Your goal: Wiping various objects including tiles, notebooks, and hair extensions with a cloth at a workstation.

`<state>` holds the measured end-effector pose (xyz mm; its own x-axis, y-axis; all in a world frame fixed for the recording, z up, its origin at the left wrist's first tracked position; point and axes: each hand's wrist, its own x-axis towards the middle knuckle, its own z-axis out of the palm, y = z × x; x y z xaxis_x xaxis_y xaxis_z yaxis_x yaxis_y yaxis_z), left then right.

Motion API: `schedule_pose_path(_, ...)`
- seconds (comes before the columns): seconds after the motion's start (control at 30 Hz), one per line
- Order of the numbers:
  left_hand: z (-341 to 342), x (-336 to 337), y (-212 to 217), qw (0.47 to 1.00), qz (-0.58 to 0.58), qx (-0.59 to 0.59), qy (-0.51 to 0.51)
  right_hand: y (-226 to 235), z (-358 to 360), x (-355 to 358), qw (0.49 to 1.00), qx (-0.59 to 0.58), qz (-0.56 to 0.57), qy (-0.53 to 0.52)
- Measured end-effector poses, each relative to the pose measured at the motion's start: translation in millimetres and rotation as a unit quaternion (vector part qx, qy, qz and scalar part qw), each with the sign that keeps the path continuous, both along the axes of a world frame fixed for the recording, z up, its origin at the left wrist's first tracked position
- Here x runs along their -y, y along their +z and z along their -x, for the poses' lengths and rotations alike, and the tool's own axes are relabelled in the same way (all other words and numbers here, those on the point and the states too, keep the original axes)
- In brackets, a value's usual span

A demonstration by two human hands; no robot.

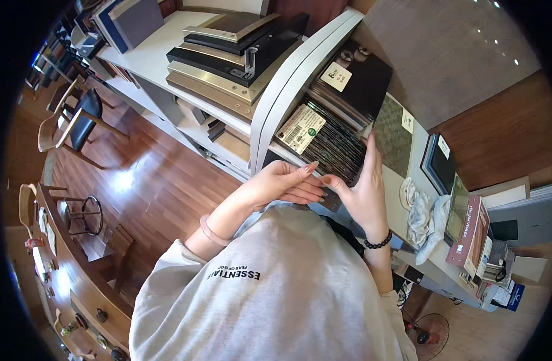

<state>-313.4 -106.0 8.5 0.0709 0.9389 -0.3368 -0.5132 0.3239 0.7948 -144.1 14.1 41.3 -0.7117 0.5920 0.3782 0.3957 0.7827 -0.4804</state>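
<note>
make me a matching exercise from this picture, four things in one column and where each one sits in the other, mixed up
Things:
1. bead bracelet
2. crumpled cloth
3. wooden chair
4. floor fan

Places:
A. on the wood floor, far left
B. on the right hand's wrist
C. on the floor, bottom right
D. on the pale counter, right of the hands

Pairs: 1-B, 2-D, 3-A, 4-C

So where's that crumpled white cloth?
In the head view, the white cloth lies on the grey counter just right of the right hand, beside the books.
</note>
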Motion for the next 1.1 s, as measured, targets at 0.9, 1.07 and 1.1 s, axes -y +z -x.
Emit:
schedule_pose_path(0.9, -65, 13, -27, 0.958, -0.093, 0.037, 0.267, 31, -72, -18, 0.993, 0.057, 0.062, 0.082)
schedule_pose_path(1.07, -62, 21, -7, 0.964, -0.116, 0.093, 0.219, 13, -92, -84, 0.97, 0.184, -0.12, -0.106)
schedule_pose_path(1.1, -63, 23, -2, 0.964, -0.11, 0.09, 0.226, 11, -89, -88, 0.97, 0.182, -0.121, -0.109)
